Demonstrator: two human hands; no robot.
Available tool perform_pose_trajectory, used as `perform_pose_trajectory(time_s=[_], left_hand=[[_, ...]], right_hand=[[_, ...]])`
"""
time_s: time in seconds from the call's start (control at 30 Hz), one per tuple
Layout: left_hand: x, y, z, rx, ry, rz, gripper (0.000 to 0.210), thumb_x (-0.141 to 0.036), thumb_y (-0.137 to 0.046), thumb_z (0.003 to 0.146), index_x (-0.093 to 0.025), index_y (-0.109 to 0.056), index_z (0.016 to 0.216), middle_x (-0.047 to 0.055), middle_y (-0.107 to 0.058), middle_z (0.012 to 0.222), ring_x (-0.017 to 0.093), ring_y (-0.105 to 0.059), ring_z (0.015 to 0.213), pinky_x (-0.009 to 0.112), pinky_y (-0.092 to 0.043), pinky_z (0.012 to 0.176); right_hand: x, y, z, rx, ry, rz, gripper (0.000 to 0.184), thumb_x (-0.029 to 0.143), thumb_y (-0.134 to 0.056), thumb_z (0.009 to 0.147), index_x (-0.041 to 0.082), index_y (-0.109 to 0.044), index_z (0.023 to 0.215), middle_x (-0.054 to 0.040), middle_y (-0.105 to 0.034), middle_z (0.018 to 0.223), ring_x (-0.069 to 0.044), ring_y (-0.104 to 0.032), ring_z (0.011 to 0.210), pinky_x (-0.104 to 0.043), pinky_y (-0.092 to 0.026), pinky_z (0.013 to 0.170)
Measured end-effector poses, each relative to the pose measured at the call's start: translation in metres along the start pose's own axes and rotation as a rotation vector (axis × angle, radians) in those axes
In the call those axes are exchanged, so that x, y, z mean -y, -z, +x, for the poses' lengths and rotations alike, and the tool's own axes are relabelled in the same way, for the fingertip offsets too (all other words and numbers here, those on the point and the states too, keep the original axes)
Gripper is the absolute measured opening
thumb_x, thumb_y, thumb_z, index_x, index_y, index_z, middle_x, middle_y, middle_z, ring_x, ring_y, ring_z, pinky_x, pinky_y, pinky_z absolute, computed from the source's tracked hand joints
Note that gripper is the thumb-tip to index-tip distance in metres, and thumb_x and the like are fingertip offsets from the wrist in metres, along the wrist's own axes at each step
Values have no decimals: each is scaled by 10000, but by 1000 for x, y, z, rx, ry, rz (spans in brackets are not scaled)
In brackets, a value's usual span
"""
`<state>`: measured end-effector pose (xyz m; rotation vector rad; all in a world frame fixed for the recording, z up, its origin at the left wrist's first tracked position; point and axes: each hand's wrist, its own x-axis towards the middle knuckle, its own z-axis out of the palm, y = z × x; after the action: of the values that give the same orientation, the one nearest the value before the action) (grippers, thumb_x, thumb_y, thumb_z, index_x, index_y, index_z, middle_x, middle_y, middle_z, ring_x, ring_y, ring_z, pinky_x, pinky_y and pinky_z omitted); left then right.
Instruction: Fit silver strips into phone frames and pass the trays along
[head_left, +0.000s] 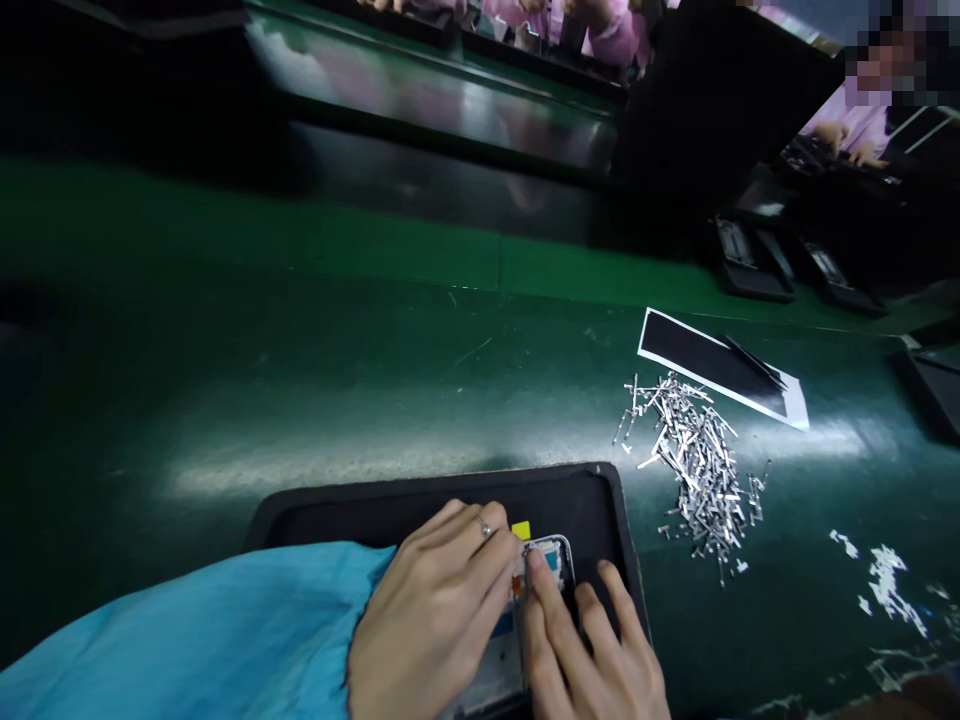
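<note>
A partly assembled phone [506, 668] with a silver rim lies in a black tray [322, 515] in front of me. At its top edge sticks out a yellow tab [521, 530]. My left hand [442, 605], with a ring and a blue sleeve, is bent over the phone's upper left side. Its fingers are closed together, and their tips are hidden, so what they pinch does not show. My right hand [589, 640] rests over the phone's right side, index fingertip pressing near the top. Its other fingers are spread apart.
Right of the tray lies a pile of small metal strips [701, 470] on the green table [360, 370]. Behind it is a black sheet with white border [697, 362], tweezers [754, 362] on it. White scraps [889, 585] lie right; phone trays [750, 265] and people in pink stand farther back.
</note>
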<state>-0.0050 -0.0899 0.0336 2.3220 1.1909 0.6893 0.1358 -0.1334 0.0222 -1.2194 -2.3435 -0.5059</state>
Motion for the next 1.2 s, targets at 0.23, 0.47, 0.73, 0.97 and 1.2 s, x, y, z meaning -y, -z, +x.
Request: perform_pose_trajectory(time_s=[0.23, 0.47, 0.73, 0.97, 1.2], left_hand=[[1, 2, -2, -29, -33, 32, 328, -69, -258, 819, -168, -550, 706, 32, -600, 732, 147, -558, 640, 291, -455, 662], [-3, 5, -1, -140, -162, 263, 478, -100, -137, 880, -142, -598, 759, 23, -621, 687, 139, -562, 618, 291, -415, 704], [3, 0, -10, -163, -208, 248, 486, -108, -161, 889, -129, -614, 716, 27, -614, 690, 150, -517, 661, 306, -351, 772], [8, -6, -10, -138, -33, 70, 347, -89, -249, 842, -155, -558, 700, 45, -553, 775, 187, -435, 731, 350, -330, 734], [8, 5, -3, -10, 72, -51, 286, -86, -321, 827, -174, -537, 663, 19, -535, 742, 175, -393, 715, 341, -324, 677]], right_hand=[[-1, 0, 0, 16, 40, -5, 335, 52, -301, 819, 174, -590, 704, -11, -669, 824, -153, -533, 565, -361, -390, 720], [-1, -2, 4, 13, 10, 39, 344, 40, -279, 828, 138, -582, 699, -45, -669, 792, -139, -509, 506, -360, -400, 699], [-6, 0, 5, 10, 36, 76, 359, 47, -257, 834, 147, -582, 718, -24, -669, 810, -145, -503, 481, -347, -415, 636], [-6, -1, 5, 30, 45, 76, 347, 39, -270, 831, 135, -586, 723, -35, -668, 820, -128, -496, 468, -339, -421, 637], [-8, 0, 8, 21, 41, 95, 323, 46, -295, 832, 143, -581, 715, -30, -662, 861, -118, -490, 481, -322, -413, 633]])
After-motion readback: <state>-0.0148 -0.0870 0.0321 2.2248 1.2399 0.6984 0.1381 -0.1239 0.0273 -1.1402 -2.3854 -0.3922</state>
